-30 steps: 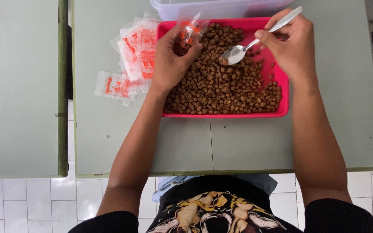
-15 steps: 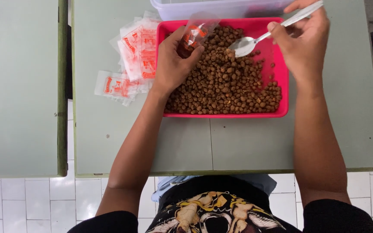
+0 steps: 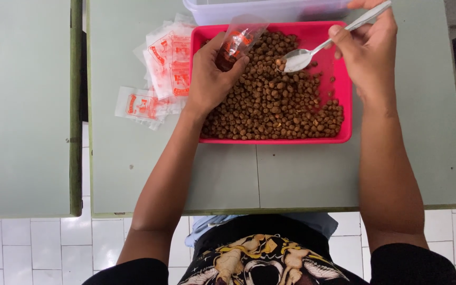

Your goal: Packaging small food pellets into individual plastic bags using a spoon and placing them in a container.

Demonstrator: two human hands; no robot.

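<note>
**Spoon and pouch held over nut tray**

Pinched in the right hand (image 3: 368, 50), a shiny metal spoon (image 3: 312, 50) slants handle up-right, bowl low-left over brown nuts (image 3: 275, 100) filling a pink rectangular plastic tray (image 3: 344, 113). Left hand (image 3: 209, 79) grips a small clear pouch with orange print (image 3: 238, 37), mouth tilted up-right. Empty pouches (image 3: 159, 68) lie left of the tray; bare green table (image 3: 291, 174) runs to the near edge.

Left hand (image 3: 209, 79), right hand (image 3: 368, 50) clenched

A clear plastic sachet (image 3: 240, 36) with an orange-red label sits at 12 o'clock, pinched in the left hand (image 3: 210, 79). A loose pile of matching flat sachets (image 3: 159, 68) lies at 10 o'clock on the tabletop (image 3: 133, 158).
</note>
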